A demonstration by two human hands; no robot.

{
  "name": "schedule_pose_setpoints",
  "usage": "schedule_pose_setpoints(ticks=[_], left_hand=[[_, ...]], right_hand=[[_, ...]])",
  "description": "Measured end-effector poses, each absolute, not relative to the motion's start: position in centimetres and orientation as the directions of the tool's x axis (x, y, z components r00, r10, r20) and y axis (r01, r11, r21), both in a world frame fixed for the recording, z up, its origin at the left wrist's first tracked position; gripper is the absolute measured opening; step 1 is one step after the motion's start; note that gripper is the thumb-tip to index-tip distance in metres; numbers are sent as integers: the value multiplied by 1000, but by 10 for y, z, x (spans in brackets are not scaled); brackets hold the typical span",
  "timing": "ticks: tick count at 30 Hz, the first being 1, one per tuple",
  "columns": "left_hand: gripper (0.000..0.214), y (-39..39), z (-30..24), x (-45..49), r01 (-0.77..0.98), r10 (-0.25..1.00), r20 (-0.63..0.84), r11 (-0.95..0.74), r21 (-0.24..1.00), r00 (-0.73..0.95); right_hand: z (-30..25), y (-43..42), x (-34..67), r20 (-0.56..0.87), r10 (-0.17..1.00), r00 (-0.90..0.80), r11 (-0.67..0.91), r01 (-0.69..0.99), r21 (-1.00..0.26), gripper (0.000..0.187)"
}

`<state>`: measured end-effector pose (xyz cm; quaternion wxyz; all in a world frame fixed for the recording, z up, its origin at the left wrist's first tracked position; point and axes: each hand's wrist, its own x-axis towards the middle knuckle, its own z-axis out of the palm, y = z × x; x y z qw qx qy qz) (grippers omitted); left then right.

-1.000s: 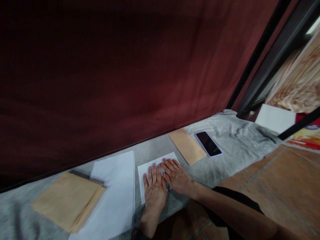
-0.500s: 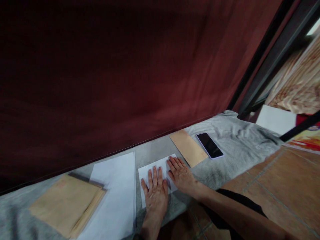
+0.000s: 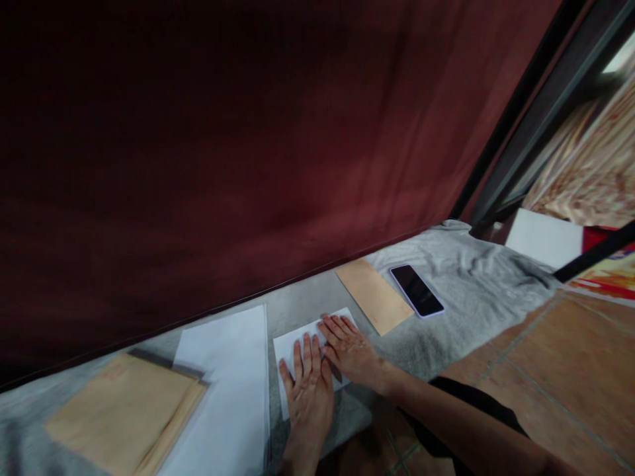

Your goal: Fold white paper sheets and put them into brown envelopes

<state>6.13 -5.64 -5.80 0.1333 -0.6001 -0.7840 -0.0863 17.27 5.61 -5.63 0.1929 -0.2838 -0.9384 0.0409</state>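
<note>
Head view shows both your hands palm down on a small white paper [image 3: 288,345], which lies flat beneath them on the grey cloth [image 3: 456,324]. Your left hand [image 3: 310,393] rests with its fingers parted and pointing away from you, covering the paper's middle and near part; a strip of white shows to the left of its little finger. Your right hand [image 3: 350,350] reaches in at a slant, fingers slightly fanned over the far right part of the paper, pinching nothing. Your thumbs come close together between the two hands; whether they touch, you cannot tell from this angle. Left of your left hand, just beside the paper, lie larger white sheets [image 3: 223,377], and further left a stack of tan envelopes [image 3: 122,410] sits at an angle, overlapping those sheets. Beyond your right hand and a little to its right, a single tan envelope [image 3: 374,296] lies flat, apart from the paper you are pressing. Past that, further right, a phone [image 3: 417,291] lies with its dark screen up, right beside the envelope's edge. Ahead of your hands a dark red panel [image 3: 297,178] rises along the cloth's far side, and tiled floor [image 3: 570,363] shows to their right.
</note>
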Motion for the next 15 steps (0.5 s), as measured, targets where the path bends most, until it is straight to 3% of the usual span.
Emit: schedule_pose_setpoints(ticks=[5, 15], left_hand=[[53, -54, -59, 59, 955, 906, 314, 297, 9, -285], [52, -27, -55, 53, 985, 936, 307, 164, 59, -174]], right_hand=[[-62, 56, 175, 344, 572, -744, 817, 554, -160, 54], [-60, 53, 171, 313, 577, -754, 811, 573, -116, 52]])
